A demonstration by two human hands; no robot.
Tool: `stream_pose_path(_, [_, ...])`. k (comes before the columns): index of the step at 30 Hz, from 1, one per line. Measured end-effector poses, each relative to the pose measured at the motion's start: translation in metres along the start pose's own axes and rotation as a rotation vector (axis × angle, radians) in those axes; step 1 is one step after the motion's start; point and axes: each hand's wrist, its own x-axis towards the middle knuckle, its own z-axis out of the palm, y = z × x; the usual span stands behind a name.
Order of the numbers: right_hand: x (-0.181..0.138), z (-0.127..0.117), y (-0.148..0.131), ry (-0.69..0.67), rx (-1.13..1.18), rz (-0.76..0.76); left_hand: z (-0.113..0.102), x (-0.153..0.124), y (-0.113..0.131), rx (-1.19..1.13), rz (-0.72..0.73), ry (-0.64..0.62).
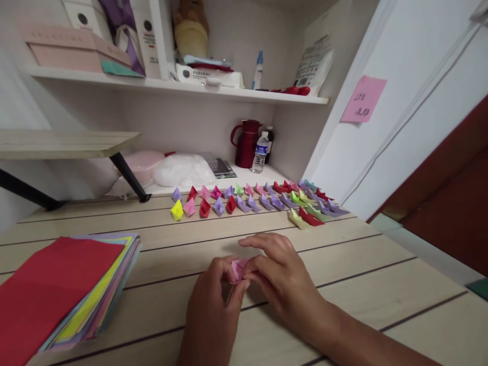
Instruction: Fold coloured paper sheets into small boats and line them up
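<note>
A small piece of folded pink paper (pixel 237 270) is held between both hands, just above the slatted wooden table. My left hand (pixel 213 300) grips its left side between thumb and fingers. From the right, my right hand (pixel 280 274) pinches the paper's edge with thumb and index finger, its other fingers stretched out above. The fingers cover much of the paper, so its full shape is hidden. Beyond the hands, several small folded paper boats (pixel 267 202) in many colours stand in rows along the table's back.
A stack of coloured paper sheets (pixel 64 279), red on top, lies at the left. A small raised shelf (pixel 68 143) on black legs stands behind it. Past the table's back edge are a dark red jug (pixel 247 145), a water bottle (pixel 260 152) and a white plastic bag (pixel 185 170).
</note>
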Motion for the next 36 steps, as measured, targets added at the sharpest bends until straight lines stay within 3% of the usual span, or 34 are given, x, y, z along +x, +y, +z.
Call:
stream_pose_path(7, [0.0,0.001,-0.001,-0.051,0.067,0.05,-0.003,-0.002,0.002,0.08,0.221,0.162])
stream_pose_path(17, [0.0,0.002,-0.002,0.007,0.14,0.1,-0.002,-0.001,0.002,0.001,0.139,0.096])
stream_pose_path(22, [0.001,0.002,-0.003,0.029,0.111,0.061,-0.008,0.002,0.002,0.148,0.119,0.031])
stream_pose_path(30, [0.003,-0.003,-0.009,0.069,0.082,-0.004,-0.012,0.002,0.01,0.17,0.294,0.111])
stream_pose_path(36, [0.007,-0.008,-0.003,-0.045,0.17,0.024,-0.011,0.004,0.003,0.135,0.371,0.101])
